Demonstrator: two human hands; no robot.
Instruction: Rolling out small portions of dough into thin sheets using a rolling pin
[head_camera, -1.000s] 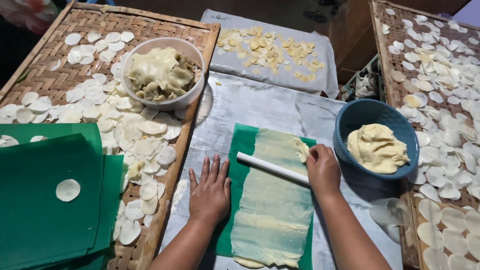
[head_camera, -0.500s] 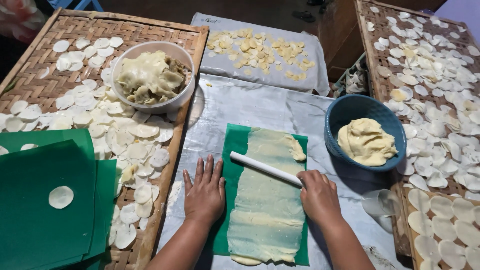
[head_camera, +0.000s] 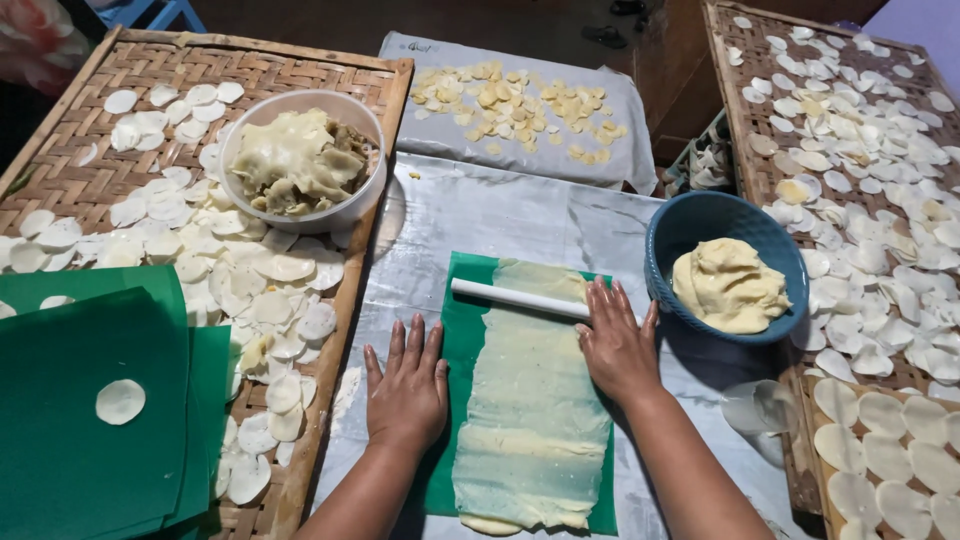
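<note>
Rolling pin (head_camera: 520, 298) had rolled to dough sheet's (head_camera: 530, 410) far end | right hand (head_camera: 617, 345) fingers flat on it, gripping nothing | left hand (head_camera: 407, 388) stayed splayed beside sheet | rolling pass nearly complete.

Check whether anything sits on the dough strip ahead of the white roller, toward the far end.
Nothing visible does. The white roller lies across the dough strip near its far end under the right hand; only bare dough lies beyond.

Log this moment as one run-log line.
left hand: flat on green sheet | right hand: on white roller | dough strip: rolled thin | blue bowl: beside
</note>
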